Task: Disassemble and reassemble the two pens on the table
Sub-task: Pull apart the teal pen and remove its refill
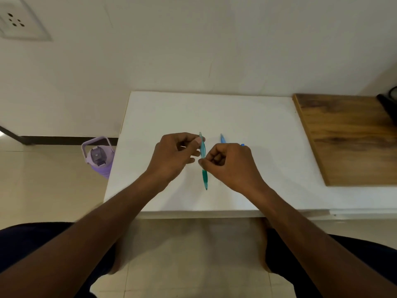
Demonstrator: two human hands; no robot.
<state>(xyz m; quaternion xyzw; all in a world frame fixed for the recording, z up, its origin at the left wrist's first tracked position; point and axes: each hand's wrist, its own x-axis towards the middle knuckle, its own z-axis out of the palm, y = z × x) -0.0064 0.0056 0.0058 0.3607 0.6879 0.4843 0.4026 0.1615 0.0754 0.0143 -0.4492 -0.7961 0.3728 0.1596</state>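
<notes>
A: Where's the green pen [203, 162] at?

B: Held above the white counter [247, 117], upper end pinched by the left hand [171, 157], middle gripped by the right hand [228, 166]. Halves should probably be twisted apart gently. Blue pen [222, 139] is lying just behind.

A plain room, likely in a home: a white table [236, 117] against a bare cream wall [193, 44] with a wall socket [19, 22], tiled floor [43, 179], a lilac water bottle [98, 158] standing beside it.
</notes>
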